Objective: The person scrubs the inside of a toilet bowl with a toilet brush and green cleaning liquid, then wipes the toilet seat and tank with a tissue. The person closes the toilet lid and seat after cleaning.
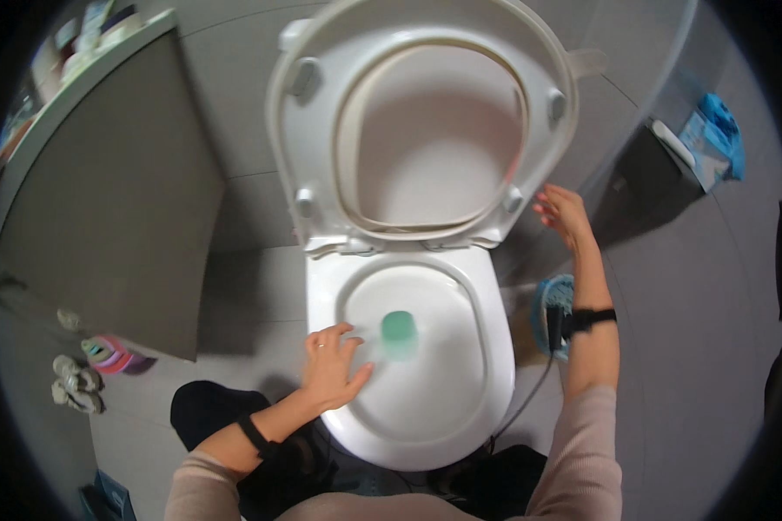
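Before me stands a white toilet bowl (417, 417) with greenish-blue water (399, 329) at its bottom. The toilet seat (313, 150) and the lid (440, 143) behind it are raised. My left hand (332, 365) is over the left rim of the bowl, fingers spread and holding nothing. My right hand (562, 211) is to the right of the raised seat's lower edge, its fingers loosely curled; no object shows in it. Whether its fingertips touch the seat cannot be told.
A grey cabinet (117, 195) with bottles on its top is at left. A blue-rimmed bin (541, 319) stands right of the bowl, below my right forearm. A dark box (651, 182) with a blue packet (713, 143) is further right. A cable (528, 397) hangs from my right armband.
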A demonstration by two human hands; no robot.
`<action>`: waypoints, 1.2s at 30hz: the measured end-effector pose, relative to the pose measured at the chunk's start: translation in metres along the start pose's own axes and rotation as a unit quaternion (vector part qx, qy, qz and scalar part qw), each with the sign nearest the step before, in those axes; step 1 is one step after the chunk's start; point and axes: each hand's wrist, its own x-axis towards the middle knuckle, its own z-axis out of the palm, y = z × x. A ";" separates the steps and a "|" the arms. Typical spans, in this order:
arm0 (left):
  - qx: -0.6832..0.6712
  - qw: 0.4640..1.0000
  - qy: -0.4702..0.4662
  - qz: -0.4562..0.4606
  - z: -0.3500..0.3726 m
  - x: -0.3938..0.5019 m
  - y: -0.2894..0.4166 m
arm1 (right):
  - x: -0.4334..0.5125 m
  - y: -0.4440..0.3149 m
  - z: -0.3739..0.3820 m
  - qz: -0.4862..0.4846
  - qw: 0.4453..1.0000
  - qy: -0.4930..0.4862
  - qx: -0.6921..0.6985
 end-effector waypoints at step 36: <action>-0.168 0.874 0.456 0.022 -0.246 0.077 0.029 | -0.194 -0.057 -0.058 -0.344 0.910 -0.225 0.055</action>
